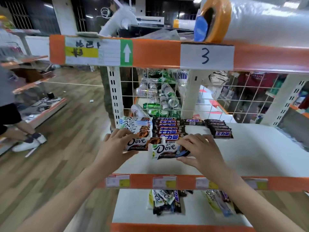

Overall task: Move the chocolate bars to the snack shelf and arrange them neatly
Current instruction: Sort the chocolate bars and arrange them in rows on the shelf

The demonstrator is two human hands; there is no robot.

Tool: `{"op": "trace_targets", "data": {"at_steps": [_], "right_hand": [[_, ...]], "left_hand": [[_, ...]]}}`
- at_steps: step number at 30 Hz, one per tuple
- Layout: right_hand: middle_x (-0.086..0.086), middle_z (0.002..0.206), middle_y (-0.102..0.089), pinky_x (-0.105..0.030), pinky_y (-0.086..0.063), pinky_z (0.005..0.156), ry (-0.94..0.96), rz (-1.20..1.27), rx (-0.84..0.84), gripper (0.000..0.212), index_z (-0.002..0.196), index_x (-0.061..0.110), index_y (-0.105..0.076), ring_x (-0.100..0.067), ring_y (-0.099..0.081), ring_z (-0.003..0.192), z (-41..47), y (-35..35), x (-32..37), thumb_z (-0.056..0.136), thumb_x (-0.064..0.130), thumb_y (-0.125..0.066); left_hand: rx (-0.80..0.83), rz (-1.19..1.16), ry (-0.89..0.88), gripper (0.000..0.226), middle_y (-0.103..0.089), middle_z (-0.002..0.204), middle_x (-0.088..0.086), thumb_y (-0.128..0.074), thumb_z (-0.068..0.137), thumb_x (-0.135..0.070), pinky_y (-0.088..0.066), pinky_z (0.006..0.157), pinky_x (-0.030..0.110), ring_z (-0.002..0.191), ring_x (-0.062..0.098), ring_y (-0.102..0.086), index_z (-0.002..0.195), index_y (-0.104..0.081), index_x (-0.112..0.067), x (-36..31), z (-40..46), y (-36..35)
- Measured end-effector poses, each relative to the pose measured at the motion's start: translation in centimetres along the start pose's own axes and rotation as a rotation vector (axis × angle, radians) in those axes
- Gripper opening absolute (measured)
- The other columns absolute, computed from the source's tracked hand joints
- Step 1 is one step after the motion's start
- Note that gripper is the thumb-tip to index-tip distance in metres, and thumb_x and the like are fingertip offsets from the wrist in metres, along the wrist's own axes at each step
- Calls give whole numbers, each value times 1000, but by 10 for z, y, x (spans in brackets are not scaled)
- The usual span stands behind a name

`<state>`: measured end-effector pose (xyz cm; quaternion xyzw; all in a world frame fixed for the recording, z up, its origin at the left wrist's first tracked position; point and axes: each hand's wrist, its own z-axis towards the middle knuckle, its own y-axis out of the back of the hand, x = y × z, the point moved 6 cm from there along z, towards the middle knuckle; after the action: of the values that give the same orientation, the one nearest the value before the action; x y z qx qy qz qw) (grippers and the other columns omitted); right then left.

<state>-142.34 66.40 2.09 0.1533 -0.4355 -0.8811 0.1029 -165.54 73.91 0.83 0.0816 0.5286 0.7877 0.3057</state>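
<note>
Two Dove bars lie at the near edge of the rows on the middle shelf (250,156). The left Dove bar (138,144) sits at the near end of a column of like bars, and the left hand (117,144) grips its left end, fingers (124,133) curled over the top edge and thumb under the near edge. The right Dove bar (167,150) lies just right of it, a little nearer and slightly askew; the right hand (199,150) pinches its right end, fingertips on the wrapper and thumb along the near side. Both hands are therefore closed on a bar, not loose.

Beyond them, the Dove column (133,126) runs toward the wire back panel (167,91), and a column of dark Snickers bars (168,129) stands just to its right, with a smaller stack of Snickers (219,129) farther right, apart from the rest.

These bars look light and flat, with glossy film wrappers that probably slide easily on the white shelf and against one another. The chocolate inside is likely stiff but could snap if bent, so holding by the ends or long edges, and nudging rather than squeezing, seems wise.

On the lower shelf (133,206) a loose heap of mixed bars (165,201) waits, with a second heap (219,203) to its right, so much of the job appears undone.
</note>
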Motion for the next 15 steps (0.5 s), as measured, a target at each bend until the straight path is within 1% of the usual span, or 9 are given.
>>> {"op": "trace_targets", "data": {"at_steps": [4,9,12,15], "right_hand": [[6,100,-65,-31,-29,79,1,39,16,43,104,24,-67,-20,-63,89,20,-19,2,67,45,-78],[6,101,-65,-29,-28,77,-7,100,13,43,104,24,-67,-19,-63,91,39,-37,10,67,43,-79],[6,100,-65,-28,-28,79,-4,102,14,43,103,24,-67,-19,-63,90,48,-47,16,66,44,-79],[6,101,-65,-29,-30,80,-2,115,27,42,104,23,-67,-19,-63,92,53,-57,21,69,45,-76]], "left_hand": [[24,-5,6,46,-53,119,-9,-68,79,-43,-28,81,30,112,18,-44,123,-57,-33,16,12,-13],[42,-13,36,46,-51,120,-9,-66,79,-44,-29,88,32,114,16,-42,123,-56,-35,37,24,-28],[39,-34,49,45,-52,119,-8,-67,79,-40,-31,92,36,115,16,-43,122,-57,-33,45,29,-34],[31,-50,59,45,-53,118,-6,-69,79,-32,-31,92,37,113,18,-44,122,-57,-30,52,34,-37]]}}
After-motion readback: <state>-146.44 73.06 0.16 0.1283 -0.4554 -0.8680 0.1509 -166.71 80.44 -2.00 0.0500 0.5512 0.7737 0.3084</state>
